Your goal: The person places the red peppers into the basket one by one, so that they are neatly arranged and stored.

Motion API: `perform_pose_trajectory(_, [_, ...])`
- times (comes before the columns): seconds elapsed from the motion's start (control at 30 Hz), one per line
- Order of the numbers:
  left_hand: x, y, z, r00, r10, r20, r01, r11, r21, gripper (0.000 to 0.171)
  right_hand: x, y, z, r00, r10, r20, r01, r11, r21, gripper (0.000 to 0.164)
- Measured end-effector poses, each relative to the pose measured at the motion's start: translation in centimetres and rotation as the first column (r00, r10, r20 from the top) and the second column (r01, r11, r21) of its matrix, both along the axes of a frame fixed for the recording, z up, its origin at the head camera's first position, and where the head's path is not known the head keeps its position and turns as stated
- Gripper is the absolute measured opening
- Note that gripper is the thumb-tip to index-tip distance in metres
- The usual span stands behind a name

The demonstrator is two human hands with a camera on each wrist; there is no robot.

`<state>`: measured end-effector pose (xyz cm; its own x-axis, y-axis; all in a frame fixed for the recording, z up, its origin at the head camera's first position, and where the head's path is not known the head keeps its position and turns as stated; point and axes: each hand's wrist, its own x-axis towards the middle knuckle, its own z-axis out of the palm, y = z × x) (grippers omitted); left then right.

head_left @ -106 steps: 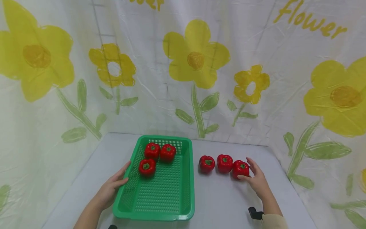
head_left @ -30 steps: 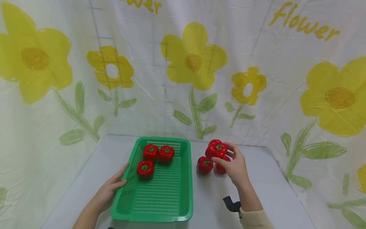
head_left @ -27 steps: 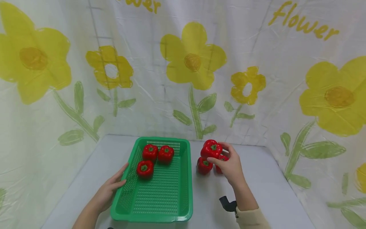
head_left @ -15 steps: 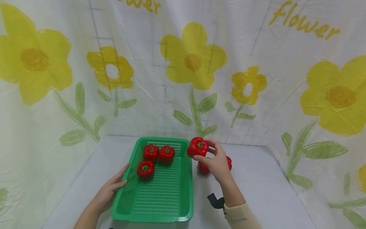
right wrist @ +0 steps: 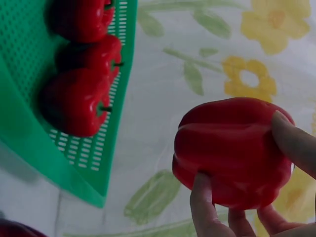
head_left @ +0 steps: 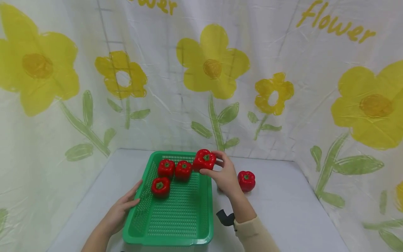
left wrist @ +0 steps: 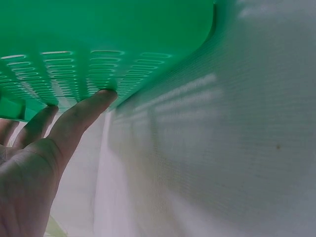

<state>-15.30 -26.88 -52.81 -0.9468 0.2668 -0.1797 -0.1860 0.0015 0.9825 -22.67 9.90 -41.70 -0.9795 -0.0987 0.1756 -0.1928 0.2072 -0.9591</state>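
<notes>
My right hand (head_left: 226, 176) holds a red bell pepper (head_left: 203, 161) up over the right rear corner of the green basket (head_left: 209, 224). In the right wrist view the thumb and fingers curl round this bell pepper (right wrist: 232, 148). Inside the basket, toward the back left, sit three more red bell peppers (head_left: 166, 168), stems showing. My left hand (head_left: 117, 211) rests against the basket's left side with fingers extended. The left wrist view shows its fingertips touching the slotted wall (left wrist: 103, 61).
Another red bell pepper (head_left: 246, 181) stands on the white table (head_left: 283, 203), right of my right wrist. One beside the basket is almost wholly hidden by that hand. A curtain (head_left: 170, 115) printed with yellow flowers hangs behind the table.
My right hand has picked up the rightmost bell pepper from the table and carried it left, over the basket's edge. The left hand has stayed at the basket's side.
</notes>
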Motion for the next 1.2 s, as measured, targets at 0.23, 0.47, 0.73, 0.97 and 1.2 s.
perform_pose_trajectory(0.23, [-0.1,-0.1,0.2,1.000,-0.008,0.002,0.008,1.000,0.002,0.070,-0.4,-1.8,-0.3,0.999,0.030,0.025,-0.031,0.999,0.013,0.075])
perform_pose_trajectory(0.47, [-0.1,-0.2,0.2,1.000,-0.013,-0.003,0.013,1.000,-0.007,0.070,-1.0,-4.0,-0.7,0.996,0.066,0.060,-0.071,0.994,0.085,0.077])
perform_pose_trajectory(0.73, [-0.1,0.0,0.2,1.000,0.003,0.002,-0.003,1.000,-0.008,0.069,-1.6,-5.8,-1.9,0.988,0.126,0.093,-0.139,0.980,0.146,0.070])
perform_pose_trajectory(0.97, [0.0,0.0,0.2,1.000,0.004,0.011,-0.004,1.000,0.010,0.069,-2.1,-7.2,-3.5,0.980,0.104,0.172,-0.142,0.963,0.229,0.072])
perform_pose_trajectory(1.2, [0.1,0.0,0.1,1.000,0.003,0.006,-0.003,1.000,-0.013,0.068,-2.1,-8.3,-4.7,0.977,0.037,0.211,-0.118,0.915,0.386,0.071])
